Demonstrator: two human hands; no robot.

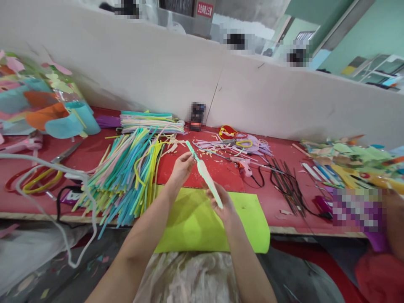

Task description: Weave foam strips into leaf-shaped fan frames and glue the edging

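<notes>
My left hand (183, 167) pinches the thin mint-green upper stalk of a long, pale craft piece (206, 176) held above the red table. The piece is seen nearly edge-on, with a mint rim and a whitish broad part slanting down to the right. My right hand (221, 201) grips its lower end, the fingers partly hidden behind it. Beneath both hands lies a yellow-green sheet (202, 227) over the table's front edge. To the left is a big heap of coloured fuzzy strips (123, 172), with yellow ones closest to my left hand.
A pink glue gun (242, 165) with a black cord lies behind the sheet to the right. Large scissors (44, 176) and a white cable (91, 202) are at left. Thin dark rods (288, 187), markers (328, 172) and another person's arm (394, 219) are at right.
</notes>
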